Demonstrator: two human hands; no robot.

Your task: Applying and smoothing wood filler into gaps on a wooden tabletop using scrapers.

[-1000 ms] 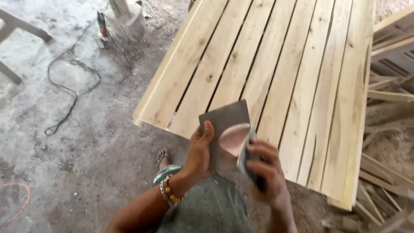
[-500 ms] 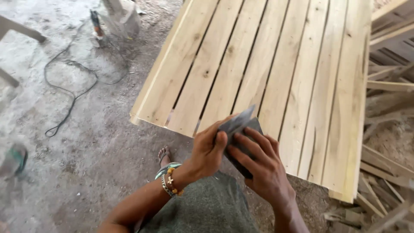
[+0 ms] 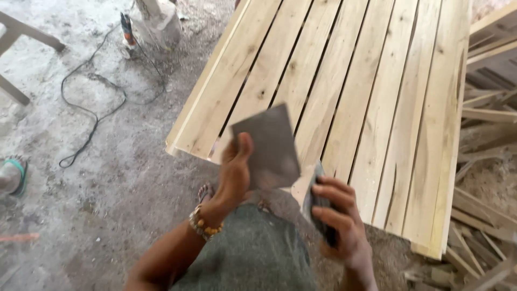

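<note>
My left hand (image 3: 232,172) holds up a grey sheet of sandpaper (image 3: 266,146) by its left edge, thumb on its face. A beaded bracelet (image 3: 202,224) is on that wrist. My right hand (image 3: 339,221) grips a small dark sanding block (image 3: 316,207) just right of the sheet, fingers wrapped over it. Both hands hover above the near edge of a slatted panel of pale wooden boards (image 3: 355,97), which slopes away from me.
A black cable (image 3: 89,108) loops over the dusty concrete floor towards a power tool (image 3: 127,31) at the upper left. Loose timber offcuts (image 3: 484,215) are piled on the right. My sandalled foot (image 3: 204,192) shows under the panel's edge. Another person's sandalled foot (image 3: 13,175) is at far left.
The hands, pressed together half a second ago with the sheet folded over the block, have parted. The left hand lifted the sheet flat; the right hand pulled the block down to the right.
</note>
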